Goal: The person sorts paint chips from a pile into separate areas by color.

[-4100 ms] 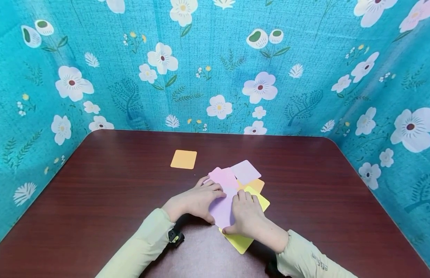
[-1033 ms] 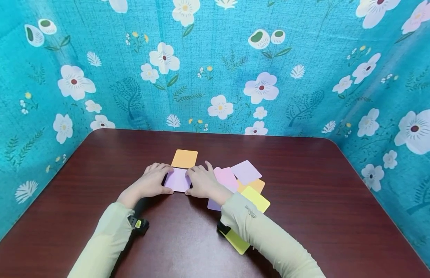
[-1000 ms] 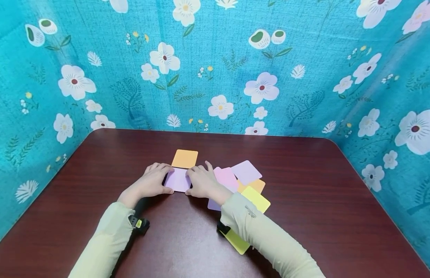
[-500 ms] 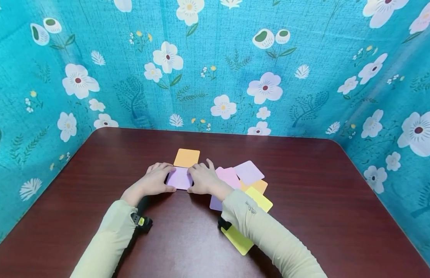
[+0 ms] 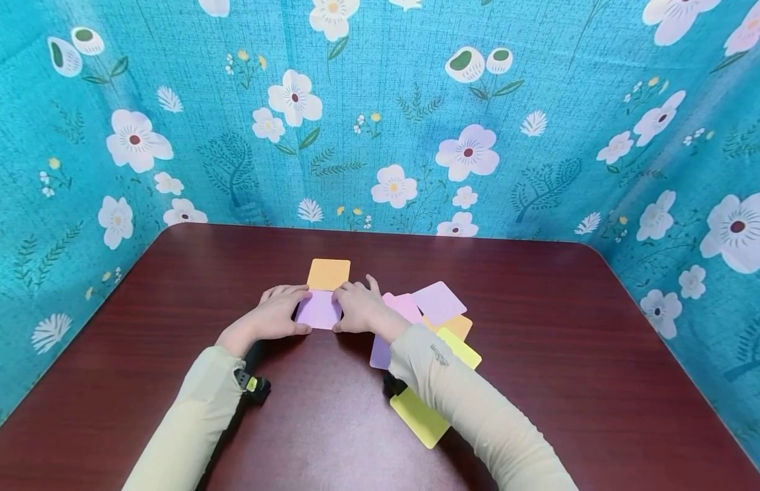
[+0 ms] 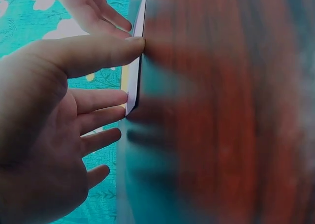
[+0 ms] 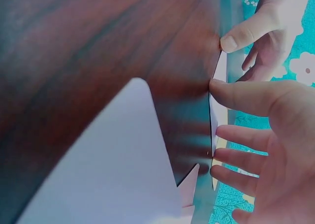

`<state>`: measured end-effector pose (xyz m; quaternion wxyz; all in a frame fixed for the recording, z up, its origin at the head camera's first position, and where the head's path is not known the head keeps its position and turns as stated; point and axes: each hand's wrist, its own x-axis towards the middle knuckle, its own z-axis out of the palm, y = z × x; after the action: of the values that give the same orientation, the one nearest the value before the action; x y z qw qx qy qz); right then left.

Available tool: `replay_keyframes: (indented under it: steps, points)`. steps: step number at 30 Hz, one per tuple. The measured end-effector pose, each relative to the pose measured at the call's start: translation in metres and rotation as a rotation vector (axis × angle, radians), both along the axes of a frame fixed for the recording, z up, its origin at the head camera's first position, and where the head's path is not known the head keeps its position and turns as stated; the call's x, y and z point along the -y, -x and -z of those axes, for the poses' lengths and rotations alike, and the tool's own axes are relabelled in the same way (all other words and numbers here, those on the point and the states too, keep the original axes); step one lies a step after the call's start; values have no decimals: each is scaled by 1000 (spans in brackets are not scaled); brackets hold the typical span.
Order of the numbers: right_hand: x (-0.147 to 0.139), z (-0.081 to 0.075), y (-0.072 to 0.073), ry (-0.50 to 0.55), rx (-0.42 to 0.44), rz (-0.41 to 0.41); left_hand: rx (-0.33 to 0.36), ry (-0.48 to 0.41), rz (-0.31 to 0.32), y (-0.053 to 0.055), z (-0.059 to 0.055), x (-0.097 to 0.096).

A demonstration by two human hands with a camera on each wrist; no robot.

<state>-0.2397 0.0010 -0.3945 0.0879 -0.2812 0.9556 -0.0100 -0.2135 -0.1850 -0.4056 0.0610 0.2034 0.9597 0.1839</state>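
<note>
A light purple square card (image 5: 319, 309) lies on the table, its far edge against an orange card (image 5: 329, 274). My left hand (image 5: 274, 314) holds the purple card's left side, thumb at the near corner and index finger at the far one. On the opposite side my right hand (image 5: 360, 307) grips it likewise. Seen from the left wrist, the purple card (image 6: 136, 71) is almost edge-on, with the thumb on its near edge and the lower fingers spread beyond it. The right wrist view shows the purple card (image 7: 219, 106) at the right thumb and fingertips.
Right of the hands lies a loose pile: a pink card (image 5: 404, 307), a pale lilac card (image 5: 440, 303), another orange card (image 5: 456, 326), a yellow card (image 5: 460, 349) and a darker purple card (image 5: 380, 353). A second yellow card (image 5: 419, 417) sits nearer, partly under the right forearm.
Both hands have moved from the pile leftward with a purple card, to just below the lone orange card. Over the last second, the narrow gap between those two cards has closed.
</note>
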Motion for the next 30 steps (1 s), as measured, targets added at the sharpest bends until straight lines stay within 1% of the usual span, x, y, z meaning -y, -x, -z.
replay_keyframes:
  steps: [3,7,10,13,18,23,30]
  points:
    - [0,-1,2,0,7,-5,4,3,4,0,-2,-1]
    - [-3,-4,3,33,23,-24,17,28,-9,2,0,-1]
    - [-9,-9,2,77,35,-31,-1,57,-15,1,-1,-4]
    - [-18,-15,0,101,39,-32,-26,92,-13,-2,-4,-9]
    - [-37,-23,-3,111,48,-13,-65,111,17,-7,-8,-21]
    - [-51,-23,-7,108,28,6,-100,109,49,-10,-8,-34]
    - [-71,-23,-18,74,-34,13,-88,76,84,-13,-7,-52]
